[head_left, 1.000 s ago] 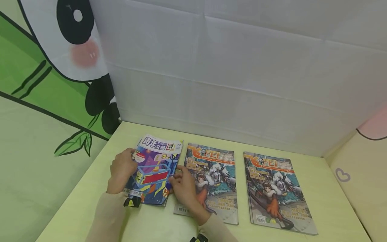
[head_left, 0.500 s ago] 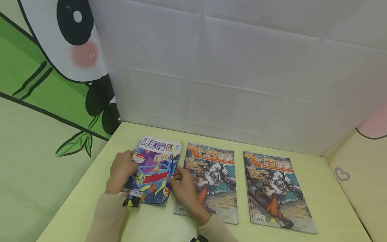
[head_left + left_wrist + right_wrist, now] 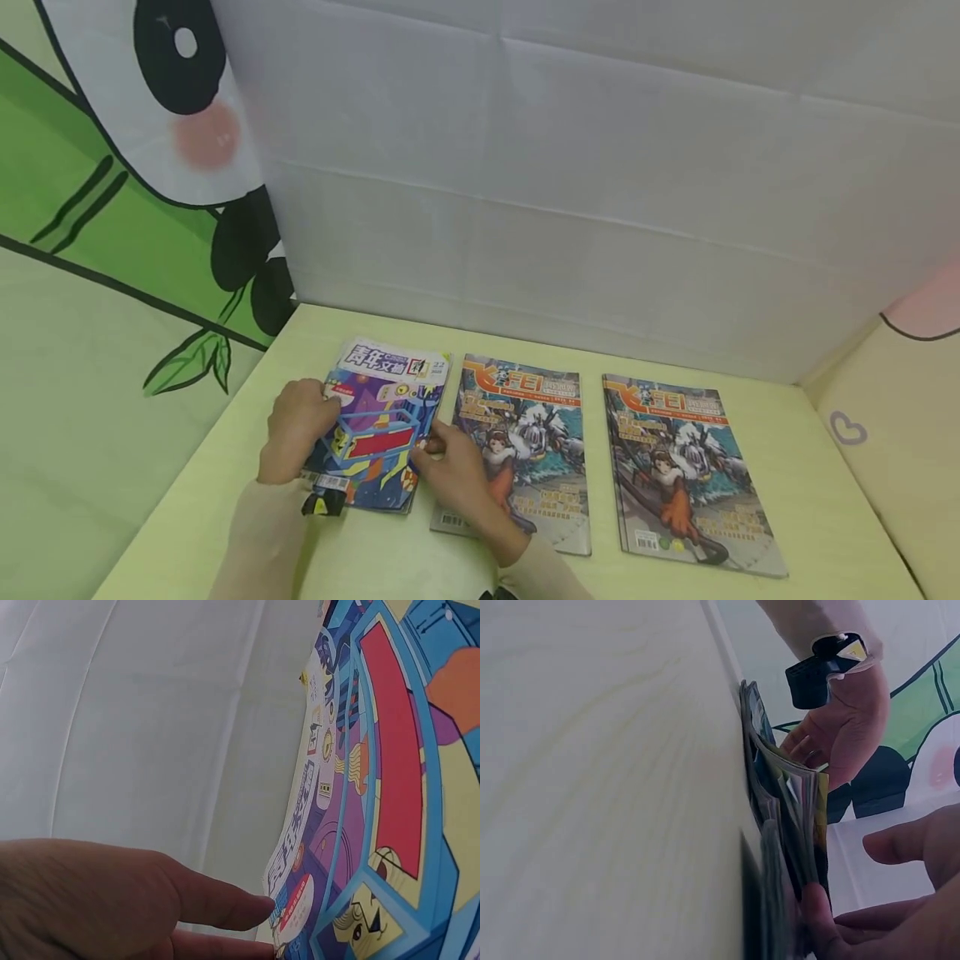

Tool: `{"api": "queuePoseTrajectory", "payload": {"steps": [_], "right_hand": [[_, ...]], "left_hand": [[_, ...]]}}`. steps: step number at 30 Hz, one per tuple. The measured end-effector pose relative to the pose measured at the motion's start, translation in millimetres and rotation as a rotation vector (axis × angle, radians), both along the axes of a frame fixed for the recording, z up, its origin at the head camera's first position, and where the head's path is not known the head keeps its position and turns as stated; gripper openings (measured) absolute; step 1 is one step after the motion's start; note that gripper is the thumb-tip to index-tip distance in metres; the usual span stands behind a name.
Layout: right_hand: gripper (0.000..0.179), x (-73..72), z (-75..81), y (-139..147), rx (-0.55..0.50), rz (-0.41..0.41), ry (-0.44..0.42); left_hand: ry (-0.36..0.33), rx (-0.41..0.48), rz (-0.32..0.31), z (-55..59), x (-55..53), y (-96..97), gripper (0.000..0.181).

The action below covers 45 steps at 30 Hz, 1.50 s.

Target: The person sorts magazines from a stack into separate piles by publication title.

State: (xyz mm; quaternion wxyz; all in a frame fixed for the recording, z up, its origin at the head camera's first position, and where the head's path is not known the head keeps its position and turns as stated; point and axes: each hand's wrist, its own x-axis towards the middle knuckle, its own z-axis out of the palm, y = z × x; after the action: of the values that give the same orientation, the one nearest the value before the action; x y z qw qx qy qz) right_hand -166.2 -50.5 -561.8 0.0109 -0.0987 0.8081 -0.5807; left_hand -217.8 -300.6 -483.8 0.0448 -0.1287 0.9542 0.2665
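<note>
In the head view, a purple-and-blue magazine with a white title band lies at the left, on top of a thin pile. My left hand touches its left edge; thumb and a finger reach that edge fairly straight in the left wrist view. At the right edge is my right hand. The right wrist view shows a fingertip against the page edges of the pile, and another digit extended apart from the cover. The undersides of both hands are partly hidden.
Beside the pile lies a grey-and-teal magazine with an orange title band, partly under my right forearm. A matching magazine lies farther right. The pale yellow table meets a white cloth wall behind, with a cartoon-printed cloth at left.
The top magazine has shifted slightly left and toward me. Both hands have moved a little with it and stay at its edges. The two grey-and-teal magazines have not moved.
</note>
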Motion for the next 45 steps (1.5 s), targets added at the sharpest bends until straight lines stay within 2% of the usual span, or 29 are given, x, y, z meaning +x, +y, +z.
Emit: {"api": "queuePoseTrajectory", "payload": {"steps": [3, 5, 7, 11, 12, 16, 17, 18, 22, 23, 24, 29, 31, 34, 38, 45], "right_hand": [[0.055, 5.7, 14.0, 2.6, -0.013, 0.029, -0.002], [0.051, 6.1, 13.7, 2.5, -0.006, 0.037, 0.014], [0.051, 8.4, 20.8, 3.6, -0.022, 0.046, -0.01], [0.051, 9.8, 25.9, 5.1, -0.037, 0.06, -0.034], [0.051, 11.7, 32.0, 6.2, -0.047, 0.064, -0.058], [0.05, 12.9, 39.0, 7.6, -0.024, 0.056, -0.079], [0.049, 11.0, 33.8, 7.6, -0.008, 0.055, -0.052], [0.05, 12.6, 39.9, 8.0, -0.013, 0.053, -0.084], [0.052, 11.7, 37.8, 7.3, 0.011, 0.037, -0.081], [0.054, 8.6, 29.9, 6.2, 0.025, 0.028, -0.066], [0.057, 8.1, 28.7, 5.8, 0.022, 0.02, -0.075], [0.072, 7.8, 34.4, 8.1, -0.02, -0.018, -0.08], [0.072, 13.9, 54.4, 13.4, -0.058, -0.024, -0.103], [0.068, 16.1, 64.6, 23.4, -0.062, -0.032, -0.099], [0.065, 18.1, 68.0, 41.3, -0.04, -0.034, -0.064], [0.062, 23.2, 65.5, 77.1, -0.007, -0.053, -0.022]], "left_hand": [[-0.006, 0.002, -0.008, 8.7, 6.0, 5.9, 0.035], [-0.006, -0.005, -0.011, 11.4, 7.8, 8.0, 0.036], [-0.008, -0.011, -0.015, 13.6, 8.8, 9.9, 0.038], [-0.016, -0.009, -0.009, 12.9, 8.6, 11.2, 0.04], [-0.018, -0.007, -0.007, 12.2, 8.4, 11.2, 0.041], [-0.02, -0.008, -0.008, 11.8, 8.0, 12.1, 0.042], [-0.02, -0.011, -0.009, 12.6, 8.1, 12.8, 0.042], [-0.019, -0.016, -0.012, 12.9, 8.1, 13.6, 0.042], [-0.007, -0.036, -0.017, 12.7, 7.0, 18.5, 0.045], [-0.004, -0.039, -0.017, 12.4, 6.8, 20.5, 0.047], [0.002, -0.039, -0.016, 12.2, 6.6, 22.8, 0.049], [0.033, -0.009, -0.015, 12.8, 7.6, 36.4, 0.057], [0.055, 0.01, -0.026, 12.1, 7.6, 41.2, 0.057], [0.097, 0.027, -0.047, 10.4, 7.6, 47.3, 0.052], [0.154, 0.032, -0.061, 8.8, 8.8, 54.9, 0.048], [0.188, 0.052, -0.098, 8.4, 13.2, 72.0, 0.05]]}}
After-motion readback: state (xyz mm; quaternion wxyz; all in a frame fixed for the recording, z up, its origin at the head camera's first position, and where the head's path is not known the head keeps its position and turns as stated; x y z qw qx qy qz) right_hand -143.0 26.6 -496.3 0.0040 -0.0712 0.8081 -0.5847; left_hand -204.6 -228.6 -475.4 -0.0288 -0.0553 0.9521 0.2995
